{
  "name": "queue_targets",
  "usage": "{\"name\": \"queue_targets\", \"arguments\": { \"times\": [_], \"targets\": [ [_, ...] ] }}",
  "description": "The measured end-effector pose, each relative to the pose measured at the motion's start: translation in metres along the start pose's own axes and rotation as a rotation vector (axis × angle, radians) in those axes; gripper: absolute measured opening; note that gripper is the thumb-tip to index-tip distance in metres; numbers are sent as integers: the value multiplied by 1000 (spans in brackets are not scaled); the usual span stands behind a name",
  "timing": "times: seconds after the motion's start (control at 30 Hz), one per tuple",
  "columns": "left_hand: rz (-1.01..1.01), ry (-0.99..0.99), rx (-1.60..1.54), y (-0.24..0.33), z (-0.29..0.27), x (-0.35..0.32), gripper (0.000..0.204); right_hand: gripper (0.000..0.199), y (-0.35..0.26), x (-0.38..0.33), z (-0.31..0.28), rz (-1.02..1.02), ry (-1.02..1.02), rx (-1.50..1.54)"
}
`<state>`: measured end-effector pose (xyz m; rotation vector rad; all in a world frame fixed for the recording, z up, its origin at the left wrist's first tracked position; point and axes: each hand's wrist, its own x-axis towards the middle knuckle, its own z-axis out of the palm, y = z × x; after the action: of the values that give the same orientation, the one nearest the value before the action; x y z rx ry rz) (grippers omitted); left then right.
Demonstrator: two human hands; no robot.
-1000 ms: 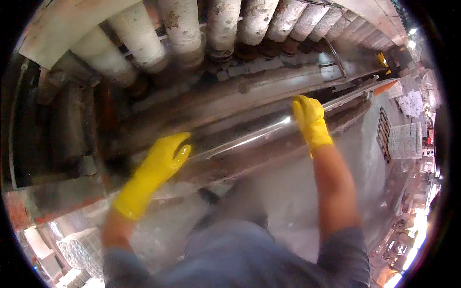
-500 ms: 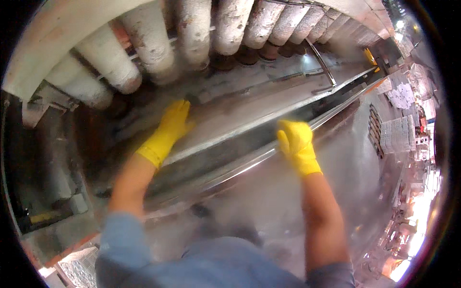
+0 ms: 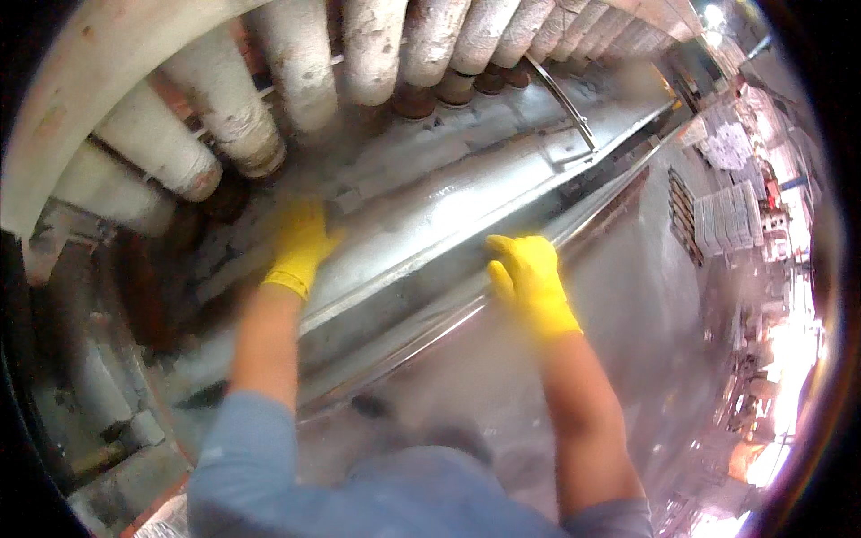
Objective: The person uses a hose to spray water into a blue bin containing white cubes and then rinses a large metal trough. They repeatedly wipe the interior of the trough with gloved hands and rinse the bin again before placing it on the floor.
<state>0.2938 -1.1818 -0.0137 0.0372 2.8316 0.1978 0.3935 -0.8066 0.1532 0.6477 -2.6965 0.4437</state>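
Yellow rubber gloves cover both my hands. My left hand (image 3: pixel 303 240) reaches past the near edge of a long, wet, grey metal ledge (image 3: pixel 448 199). Its thumb stands away from the palm, while the fingertips are smeared and whatever lies under them cannot be made out. Over the dark gap (image 3: pixel 395 289) between the ledge and a shiny metal rail (image 3: pixel 426 345) is my right hand (image 3: pixel 535 280). Thumb and forefinger are apart there, with nothing seen between them.
A row of thick, whitish, worn pipes (image 3: pixel 300 63) hangs beyond the ledge. A thin metal bar (image 3: pixel 560 100) slants down onto the ledge's far part. To the right, a stack of pale sheets (image 3: pixel 728 220) stands by a wooden pallet (image 3: pixel 684 215) on the grey floor (image 3: pixel 628 314).
The view has shifted, and the ledge shows brighter. My right hand has moved left, its thumb and forefinger now more spread. The left hand has moved slightly left and down in the picture.
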Motion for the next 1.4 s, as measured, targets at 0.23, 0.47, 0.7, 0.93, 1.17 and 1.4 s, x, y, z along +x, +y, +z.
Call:
{"name": "queue_targets", "arguments": {
  "times": [0.23, 0.47, 0.7, 0.93, 1.17, 1.4],
  "targets": [
    [24, -174, 5, 8, -6, -18, 105, 36, 6, 2, 8, -63, 32, 16],
    [117, 196, -216, -29, 13, 5, 69, 35, 8, 2, 14, -88, 46, 24],
    [198, 406, -27, -62, 42, 50, 53, 36, 4, 5, 9, -55, -7, 30],
    [46, 295, -100, -31, 15, 54, 49, 36, 7, -2, 11, -23, -31, 32],
    [-19, 298, -170, -30, 32, 52, 45, 36, 7, -1, 12, -58, -1, 30],
    [173, 428, -233, -47, 45, 49, 42, 35, 10, -1, 13, -53, -9, 5]
  ]
}}
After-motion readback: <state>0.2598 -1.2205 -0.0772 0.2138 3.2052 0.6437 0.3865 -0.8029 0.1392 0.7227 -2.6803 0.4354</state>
